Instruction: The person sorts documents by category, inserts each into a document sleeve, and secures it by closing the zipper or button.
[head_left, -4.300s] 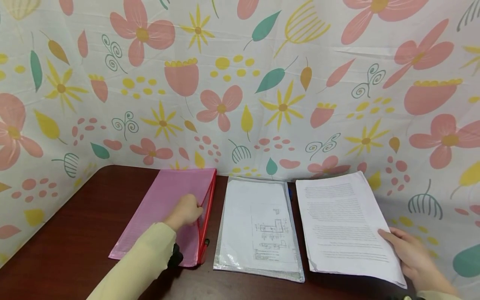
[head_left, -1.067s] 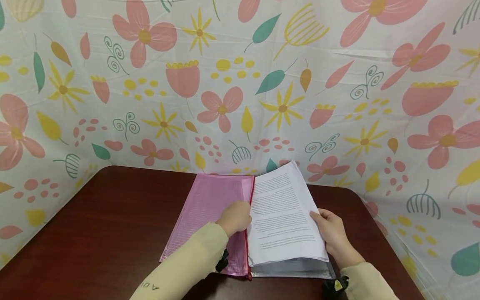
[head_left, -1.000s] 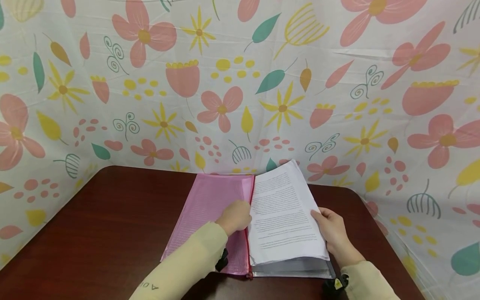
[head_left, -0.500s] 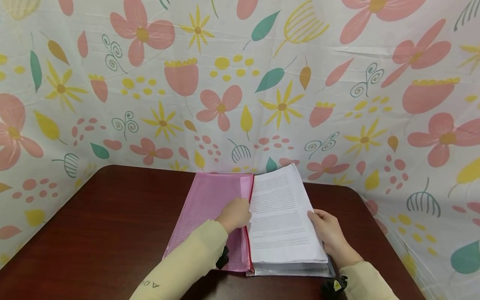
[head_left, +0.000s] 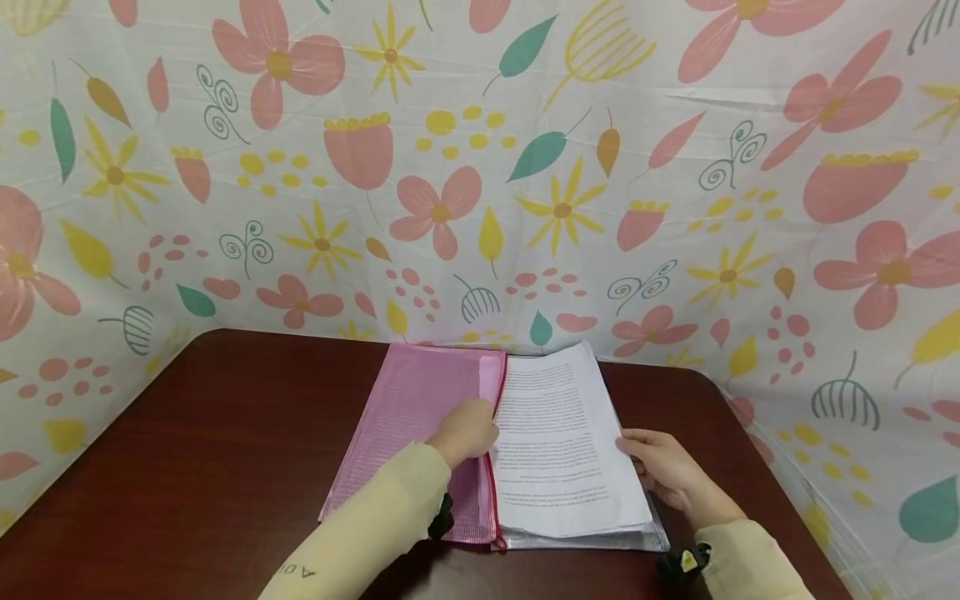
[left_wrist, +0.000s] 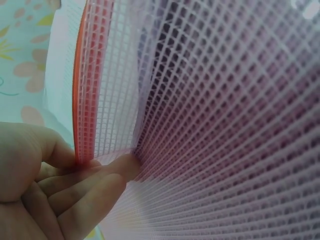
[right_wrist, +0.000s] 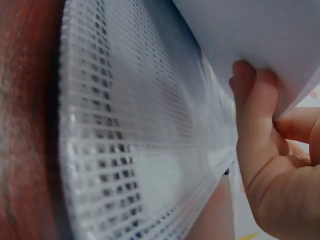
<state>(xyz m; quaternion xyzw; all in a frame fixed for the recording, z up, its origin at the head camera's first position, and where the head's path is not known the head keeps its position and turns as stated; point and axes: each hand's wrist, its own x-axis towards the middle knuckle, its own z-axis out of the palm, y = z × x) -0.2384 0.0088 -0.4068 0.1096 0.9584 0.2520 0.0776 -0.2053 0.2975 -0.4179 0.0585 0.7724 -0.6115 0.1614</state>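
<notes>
A pink mesh zipper pouch (head_left: pixel 420 387) lies left of centre on the table. My left hand (head_left: pixel 467 430) pinches its right edge by the red zipper (left_wrist: pixel 77 95), and the left wrist view shows thumb and fingers on that edge. Against the zipper edge lies a stack of printed papers (head_left: pixel 555 450), above a clear mesh pouch (head_left: pixel 592 542) whose near rim and right corner stick out. In my right hand (head_left: pixel 671 472) the papers' right edge is pinched between thumb and fingers. From the right wrist, the sheets (right_wrist: pixel 245 30) stand raised off the mesh (right_wrist: pixel 135 145). Whether the papers' left edge is inside the pink pouch is unclear.
The dark brown table (head_left: pixel 195 450) extends to the left and in front of the pouches. A white curtain with a flower print (head_left: pixel 480 167) hangs right behind the table's far edge and along both sides. Black bands sit at both wrists.
Since the earliest frame, the pink pouch has moved right and the papers left, over the clear pouch. In the last second the papers slid slightly towards me; the left hand stayed nearly still.
</notes>
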